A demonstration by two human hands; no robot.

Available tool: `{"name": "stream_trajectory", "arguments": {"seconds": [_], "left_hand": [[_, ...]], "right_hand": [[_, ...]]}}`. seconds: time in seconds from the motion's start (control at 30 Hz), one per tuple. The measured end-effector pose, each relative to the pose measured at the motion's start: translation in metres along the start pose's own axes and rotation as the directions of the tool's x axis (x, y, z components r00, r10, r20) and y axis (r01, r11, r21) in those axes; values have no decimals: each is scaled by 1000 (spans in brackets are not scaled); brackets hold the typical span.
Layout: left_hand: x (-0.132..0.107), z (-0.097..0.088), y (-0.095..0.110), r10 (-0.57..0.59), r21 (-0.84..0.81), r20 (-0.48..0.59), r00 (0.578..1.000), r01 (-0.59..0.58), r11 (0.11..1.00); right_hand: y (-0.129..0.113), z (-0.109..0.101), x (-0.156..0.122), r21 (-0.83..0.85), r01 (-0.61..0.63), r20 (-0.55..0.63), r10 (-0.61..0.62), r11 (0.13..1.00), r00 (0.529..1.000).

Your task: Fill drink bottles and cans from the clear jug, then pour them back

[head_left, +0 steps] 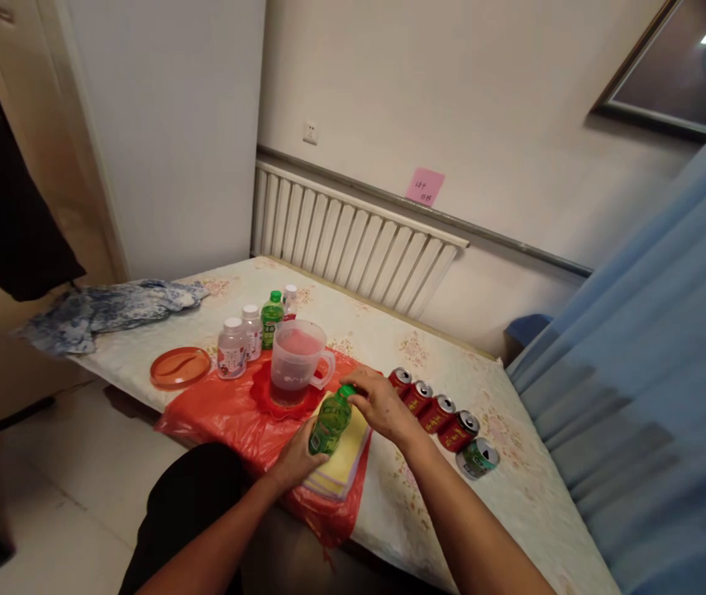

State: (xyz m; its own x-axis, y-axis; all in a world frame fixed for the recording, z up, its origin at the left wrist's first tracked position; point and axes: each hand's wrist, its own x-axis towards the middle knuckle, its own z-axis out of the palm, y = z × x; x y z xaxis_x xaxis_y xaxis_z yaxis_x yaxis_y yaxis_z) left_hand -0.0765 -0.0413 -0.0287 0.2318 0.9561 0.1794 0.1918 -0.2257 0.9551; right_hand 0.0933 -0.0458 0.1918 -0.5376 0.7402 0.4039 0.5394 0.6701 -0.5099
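Note:
My left hand (296,459) wraps around the body of a small green bottle (330,423), tilted over a stack of yellow cloths (345,468). Fingers of my right hand (381,405) close on the bottle's green cap. Just behind stands a clear measuring jug (297,358) with pink liquid, on a red mat over a red plastic sheet (226,413).
Left of the jug stand another green bottle (272,318) and three clear bottles (232,348), with an orange lid (180,367) beside them. A row of red cans (436,412) and a green can (477,457) lies to the right. A blue cloth (98,312) lies at the far left, a radiator behind.

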Motion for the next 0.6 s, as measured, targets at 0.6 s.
{"name": "stream_trajectory", "arguments": {"seconds": [0.6], "left_hand": [[0,-1,-8,27,13,-30,999,-27,1000]], "right_hand": [[-5,5,6,-126,15,96,-3,992,995]]}}
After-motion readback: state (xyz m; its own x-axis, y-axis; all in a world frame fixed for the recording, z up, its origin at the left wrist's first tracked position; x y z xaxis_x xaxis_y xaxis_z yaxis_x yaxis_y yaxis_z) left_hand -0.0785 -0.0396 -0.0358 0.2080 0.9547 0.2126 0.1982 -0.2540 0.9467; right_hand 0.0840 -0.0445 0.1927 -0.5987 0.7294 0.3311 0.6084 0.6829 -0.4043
